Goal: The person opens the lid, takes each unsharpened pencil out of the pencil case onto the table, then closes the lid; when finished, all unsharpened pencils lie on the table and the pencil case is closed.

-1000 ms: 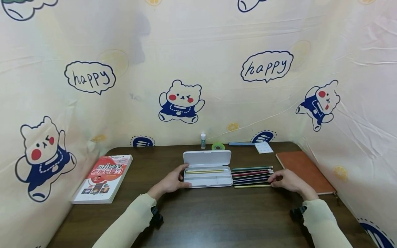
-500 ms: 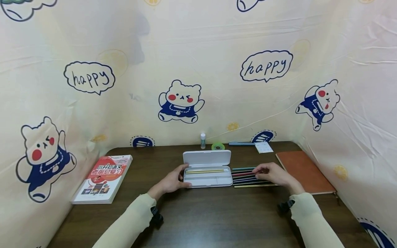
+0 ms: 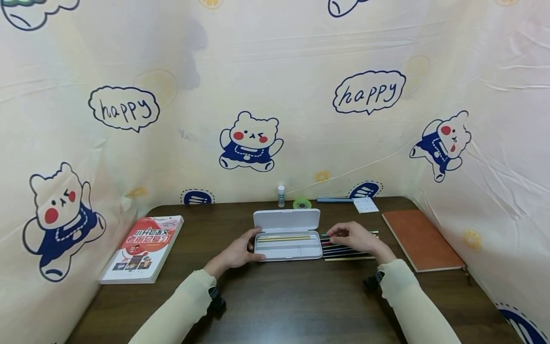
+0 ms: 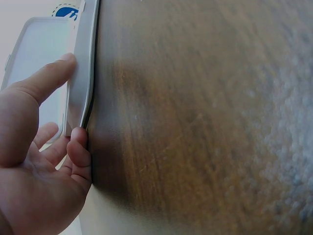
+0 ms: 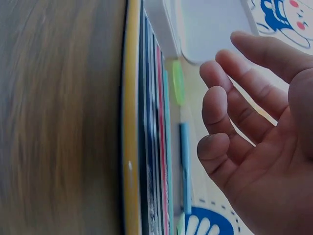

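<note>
A white pencil case [image 3: 279, 251] lies on the table with its lid [image 3: 286, 220] raised at the back. Yellowish pencils [image 3: 285, 237] lie lengthwise in its rear compartment. My left hand [image 3: 235, 252] grips the case's left end, thumb along the front wall and fingers around the end in the left wrist view. Right of the case lies a row of several pencils [image 3: 337, 251], dark, red and teal, with a yellow pencil [image 5: 131, 122] nearest me. Over that row is my right hand [image 3: 356, 237]; its fingers are loosely bent and hold nothing in the right wrist view.
A glue stick [image 3: 281, 196], a green tape roll [image 3: 302, 203], a blue stick-like item [image 3: 335, 199] and a white paper [image 3: 365, 205] are at the back. A red-and-white book [image 3: 142, 248] lies left, a brown notebook [image 3: 423, 240] right.
My right hand has moved left along the pencil row, from its right ends towards the pencil case. The left hand and the case have stayed in place.
</note>
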Motion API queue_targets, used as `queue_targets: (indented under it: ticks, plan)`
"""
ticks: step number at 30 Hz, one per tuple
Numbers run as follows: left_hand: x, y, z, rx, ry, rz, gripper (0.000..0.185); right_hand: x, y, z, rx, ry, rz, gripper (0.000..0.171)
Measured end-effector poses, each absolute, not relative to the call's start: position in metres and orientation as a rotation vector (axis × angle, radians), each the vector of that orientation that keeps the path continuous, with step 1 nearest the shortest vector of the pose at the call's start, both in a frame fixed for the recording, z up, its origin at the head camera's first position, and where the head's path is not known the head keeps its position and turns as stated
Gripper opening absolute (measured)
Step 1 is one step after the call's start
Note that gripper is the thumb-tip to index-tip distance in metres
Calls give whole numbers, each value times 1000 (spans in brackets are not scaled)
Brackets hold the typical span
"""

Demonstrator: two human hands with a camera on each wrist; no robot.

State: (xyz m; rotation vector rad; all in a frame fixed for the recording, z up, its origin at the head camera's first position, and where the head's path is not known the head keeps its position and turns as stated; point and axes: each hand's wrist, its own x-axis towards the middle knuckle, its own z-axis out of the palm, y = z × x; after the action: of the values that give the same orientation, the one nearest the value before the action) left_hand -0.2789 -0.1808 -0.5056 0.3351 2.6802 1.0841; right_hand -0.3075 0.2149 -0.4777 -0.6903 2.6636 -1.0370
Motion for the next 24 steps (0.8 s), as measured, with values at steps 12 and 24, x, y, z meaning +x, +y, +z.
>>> queue_targets:
  ticks: [12, 24]
  plan:
    - [-278, -181, -505, 327, 2668, 1085, 90, -315, 178, -483, -763, 2663, -1004, 20]
    - [-280, -180, -506, 349, 2675, 1095, 88, -321, 161, -491, -765, 2687, -895, 19]
